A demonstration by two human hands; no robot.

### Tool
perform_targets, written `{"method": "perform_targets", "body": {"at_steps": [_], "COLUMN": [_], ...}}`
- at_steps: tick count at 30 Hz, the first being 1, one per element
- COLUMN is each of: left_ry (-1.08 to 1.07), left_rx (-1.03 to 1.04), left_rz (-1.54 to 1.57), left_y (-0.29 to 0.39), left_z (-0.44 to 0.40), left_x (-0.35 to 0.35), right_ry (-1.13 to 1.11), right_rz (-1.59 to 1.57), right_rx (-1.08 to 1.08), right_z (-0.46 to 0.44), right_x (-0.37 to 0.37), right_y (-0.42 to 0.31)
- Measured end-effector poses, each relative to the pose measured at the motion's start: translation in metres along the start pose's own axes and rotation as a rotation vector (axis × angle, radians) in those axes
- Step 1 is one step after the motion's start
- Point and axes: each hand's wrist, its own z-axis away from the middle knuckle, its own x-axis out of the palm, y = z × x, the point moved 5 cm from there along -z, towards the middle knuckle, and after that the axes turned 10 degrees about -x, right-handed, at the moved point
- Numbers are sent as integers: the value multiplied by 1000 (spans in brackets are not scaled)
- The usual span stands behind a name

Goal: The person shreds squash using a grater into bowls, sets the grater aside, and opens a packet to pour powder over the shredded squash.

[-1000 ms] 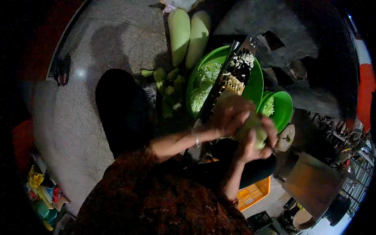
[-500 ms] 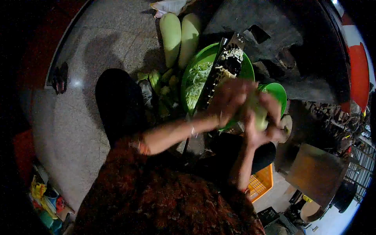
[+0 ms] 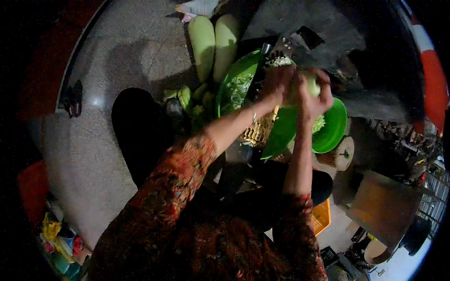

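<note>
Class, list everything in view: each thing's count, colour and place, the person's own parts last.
Whole gourds: two, pale green, floor, top
Bag: one, whitish, above gourds
Trimmings: uncounted, green, left of basin
Basin: one, green, centre
Grater: one, dark, across basin
Shreds: uncounted, pale, in basin
Bowl: at least one, green, right of basin
Gourd piece: one, pale green, in right hand
Crate: one, orange, lower right
Panel: one, brown, lower right
Footwear: pair, dark, far left
Background clutter: uncounted, mixed, edges
Sleeves: two, red-patterned, below
Left hand, right hand: bare, above basin
</note>
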Motion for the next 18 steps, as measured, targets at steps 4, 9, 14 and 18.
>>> {"method": "perform_targets", "body": {"at_steps": [4,9,14,18], "left_ry": [-106,-225,-12,-106], "left_rx": [-145,-127,53,146], "left_rz": [235,127,167,155], "left_y": [50,116,95,83], "left_z": [-21,64,114,127], "left_x": [-17,-54,-55,-50], "right_ry": [-26,-112,-112,-151], "right_rz": [-224,-496,-56,-476], "right_rx": [146,19,7,271], "right_z": [-25,40,91,152], "right_x": [-24,-70,-88,-73], "right_y": [-26,-82,-129,-95]}}
